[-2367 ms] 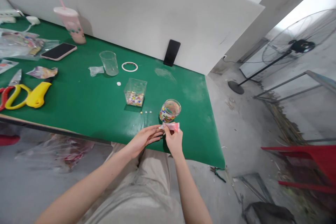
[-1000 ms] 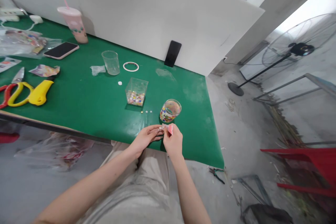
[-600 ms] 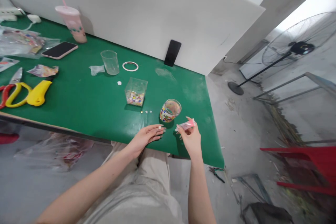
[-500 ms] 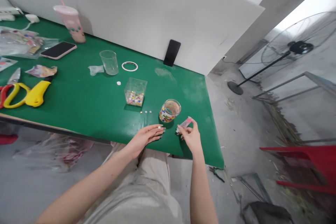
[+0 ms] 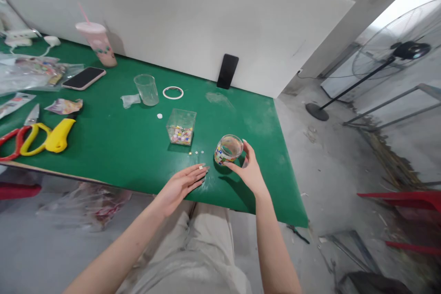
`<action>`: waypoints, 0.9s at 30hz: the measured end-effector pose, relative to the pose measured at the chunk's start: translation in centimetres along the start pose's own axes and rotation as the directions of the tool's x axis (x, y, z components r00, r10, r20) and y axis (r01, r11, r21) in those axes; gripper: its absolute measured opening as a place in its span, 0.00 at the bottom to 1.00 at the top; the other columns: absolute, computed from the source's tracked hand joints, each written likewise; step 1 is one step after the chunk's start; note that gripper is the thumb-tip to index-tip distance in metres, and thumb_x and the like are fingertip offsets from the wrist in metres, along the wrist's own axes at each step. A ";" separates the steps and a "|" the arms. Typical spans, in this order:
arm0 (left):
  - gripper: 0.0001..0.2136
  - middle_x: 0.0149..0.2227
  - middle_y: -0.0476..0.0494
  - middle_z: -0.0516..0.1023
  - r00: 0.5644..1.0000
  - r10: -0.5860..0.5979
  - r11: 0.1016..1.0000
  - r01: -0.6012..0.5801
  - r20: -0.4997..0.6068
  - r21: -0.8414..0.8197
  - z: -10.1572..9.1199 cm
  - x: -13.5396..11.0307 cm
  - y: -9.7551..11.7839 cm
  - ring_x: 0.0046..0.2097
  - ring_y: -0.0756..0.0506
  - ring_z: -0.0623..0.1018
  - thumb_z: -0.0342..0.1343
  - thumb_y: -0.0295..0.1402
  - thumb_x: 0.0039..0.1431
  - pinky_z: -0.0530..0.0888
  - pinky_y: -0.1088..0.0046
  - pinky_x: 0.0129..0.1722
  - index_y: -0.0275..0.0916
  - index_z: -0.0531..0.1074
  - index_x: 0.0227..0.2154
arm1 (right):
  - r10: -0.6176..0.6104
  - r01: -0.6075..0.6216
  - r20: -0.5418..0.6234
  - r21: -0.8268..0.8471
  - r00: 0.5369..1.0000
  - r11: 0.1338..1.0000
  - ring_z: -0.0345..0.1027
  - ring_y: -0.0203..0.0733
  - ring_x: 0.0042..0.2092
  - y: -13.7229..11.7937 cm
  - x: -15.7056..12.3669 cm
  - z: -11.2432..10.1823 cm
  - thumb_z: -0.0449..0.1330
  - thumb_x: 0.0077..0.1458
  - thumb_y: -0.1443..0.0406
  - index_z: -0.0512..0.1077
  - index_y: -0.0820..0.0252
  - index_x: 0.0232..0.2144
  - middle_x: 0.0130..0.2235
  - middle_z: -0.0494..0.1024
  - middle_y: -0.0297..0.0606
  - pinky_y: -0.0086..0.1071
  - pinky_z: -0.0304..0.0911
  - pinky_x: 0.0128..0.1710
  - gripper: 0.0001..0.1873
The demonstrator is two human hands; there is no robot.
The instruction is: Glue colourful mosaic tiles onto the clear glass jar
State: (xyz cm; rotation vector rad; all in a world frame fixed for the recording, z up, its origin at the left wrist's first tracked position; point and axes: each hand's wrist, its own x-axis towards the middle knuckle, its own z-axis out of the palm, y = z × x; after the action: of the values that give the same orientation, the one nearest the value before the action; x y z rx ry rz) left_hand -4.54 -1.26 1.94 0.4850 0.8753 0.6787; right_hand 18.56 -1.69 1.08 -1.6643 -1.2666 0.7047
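My right hand (image 5: 248,168) is closed around the near right side of a glass cup (image 5: 220,155) covered with coloured mosaic tiles, thumb in front and fingers behind. The cup stands slightly tilted, and whether its base touches the table cannot be made out. Palm down, my left hand (image 5: 184,183) rests near the table edge with fingers stretched out. A small white tile (image 5: 201,167) lies on top of its fingers. Just beyond are several tiny star pieces (image 5: 196,152) in a row and a clear square box (image 5: 181,128) holding colourful tiles.
On the green table (image 5: 117,147) stand an empty clear cup (image 5: 147,91), a white ring (image 5: 172,93) and a black phone (image 5: 227,71) leaning on the partition. Scissors (image 5: 34,135), another phone (image 5: 84,78), a pink tumbler (image 5: 99,46) and plastic bags (image 5: 31,71) lie left. A fan (image 5: 409,50) stands right.
My right hand has let go of a small clear-and-pink tube-like item, now out of sight, and taken hold of the mosaic cup. My left hand has shifted slightly left, away from the cup.
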 end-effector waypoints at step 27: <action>0.24 0.61 0.39 0.65 0.999 -0.001 0.997 -0.003 0.053 0.074 -0.9 0.6 1.5 0.64 0.40 0.60 0.57 0.25 0.50 0.58 0.62 0.62 0.39 0.69 0.52 | -0.394 0.390 -0.102 -0.057 0.913 0.919 0.66 0.50 0.55 -2.6 -1.8 4.2 0.67 0.38 0.63 0.55 0.55 0.54 0.53 0.70 0.46 0.53 0.52 0.60 0.41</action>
State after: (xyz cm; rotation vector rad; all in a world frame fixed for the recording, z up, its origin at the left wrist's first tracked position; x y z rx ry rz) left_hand -5.52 0.30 2.04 0.5678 0.8525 0.6334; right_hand 13.32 -1.90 1.47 -1.3925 -1.4803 0.3408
